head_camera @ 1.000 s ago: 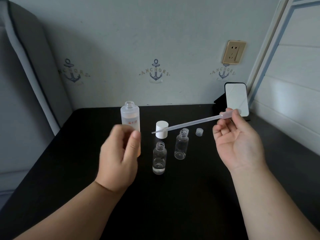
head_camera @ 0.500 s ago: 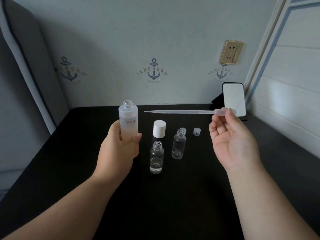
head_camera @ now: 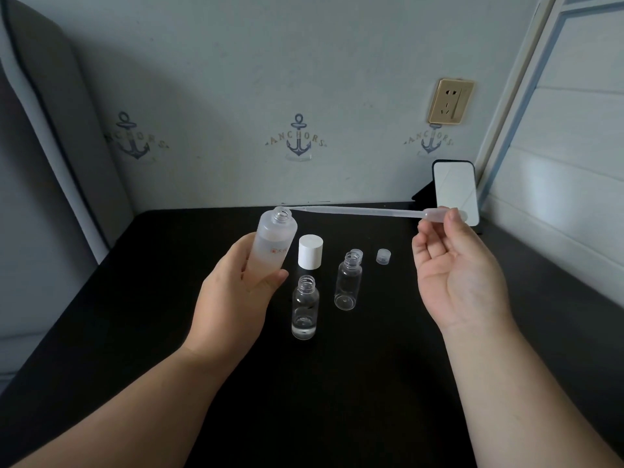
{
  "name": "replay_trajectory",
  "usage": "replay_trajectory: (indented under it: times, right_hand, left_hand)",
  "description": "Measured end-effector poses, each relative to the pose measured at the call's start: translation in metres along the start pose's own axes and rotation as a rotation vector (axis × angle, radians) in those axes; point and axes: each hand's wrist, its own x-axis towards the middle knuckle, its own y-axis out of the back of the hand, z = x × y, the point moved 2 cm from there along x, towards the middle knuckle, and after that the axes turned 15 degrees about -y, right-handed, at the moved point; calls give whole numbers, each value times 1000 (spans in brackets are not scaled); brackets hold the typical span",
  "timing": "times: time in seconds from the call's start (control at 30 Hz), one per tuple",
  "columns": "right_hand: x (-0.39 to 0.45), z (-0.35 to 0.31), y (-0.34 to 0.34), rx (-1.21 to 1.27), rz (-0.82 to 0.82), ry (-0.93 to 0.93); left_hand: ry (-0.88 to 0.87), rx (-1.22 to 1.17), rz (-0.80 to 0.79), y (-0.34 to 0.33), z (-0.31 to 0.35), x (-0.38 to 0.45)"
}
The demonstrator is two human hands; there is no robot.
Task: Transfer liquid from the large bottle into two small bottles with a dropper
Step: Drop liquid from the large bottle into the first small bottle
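Observation:
My left hand (head_camera: 233, 295) grips the large frosted bottle (head_camera: 274, 241), uncapped and tilted to the right above the black table (head_camera: 354, 393). My right hand (head_camera: 456, 278) pinches the bulb of a clear plastic dropper (head_camera: 364, 211), which lies nearly level with its tip at the large bottle's mouth. Two small clear bottles stand open on the table: the near one (head_camera: 305, 309) holds a little liquid at the bottom, the far one (head_camera: 348, 282) looks empty.
A white cap (head_camera: 310, 251) stands behind the near small bottle. Two small clear caps (head_camera: 383, 256) lie behind the far small bottle, one partly hidden. A phone (head_camera: 456, 190) leans on a stand at the table's back right corner, by the wall.
My left hand took hold of the large bottle, lifted it and tilted it right. My right hand swung the dropper level and brought its tip to the bottle's mouth.

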Motion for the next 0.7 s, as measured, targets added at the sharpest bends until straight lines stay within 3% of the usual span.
replay_trajectory:
  times: [0.7]
  right_hand:
    - [-3, -13, 2, -72, -16, 94]
  left_hand:
    - [-111, 142, 0, 1, -2, 2]
